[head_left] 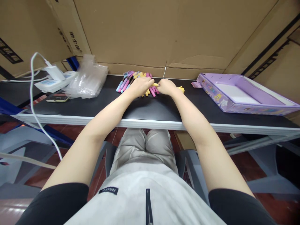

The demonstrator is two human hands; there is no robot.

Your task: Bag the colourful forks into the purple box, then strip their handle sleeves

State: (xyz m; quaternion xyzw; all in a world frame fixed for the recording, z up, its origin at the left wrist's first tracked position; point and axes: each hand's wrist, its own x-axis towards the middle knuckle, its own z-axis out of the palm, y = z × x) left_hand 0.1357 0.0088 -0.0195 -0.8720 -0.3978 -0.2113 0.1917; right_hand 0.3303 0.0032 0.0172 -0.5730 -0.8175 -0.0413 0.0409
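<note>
Between my two hands runs a yellow back scratcher (155, 84), a pen-like stick whose small hand-shaped end shows beyond my right hand. My left hand (143, 86) is closed around its left part, with the fingertips partly hidden. My right hand (167, 86) grips it farther along, knuckles upward. Under and behind my left hand lies a row of similar back scratchers (125, 83) in blue, purple, pink and yellow, their claw ends toward the cardboard wall. Pink and yellow handles (152, 91) stick out below my hands.
At the right stands a shallow purple box (225, 104), with a small pink packet (196, 84) beside it. Clear plastic bags (87, 79), a phone-like device (57, 98) and a white power strip (55, 82) with a charger lie left. Cardboard (140, 34) walls the back of the black table (154, 109).
</note>
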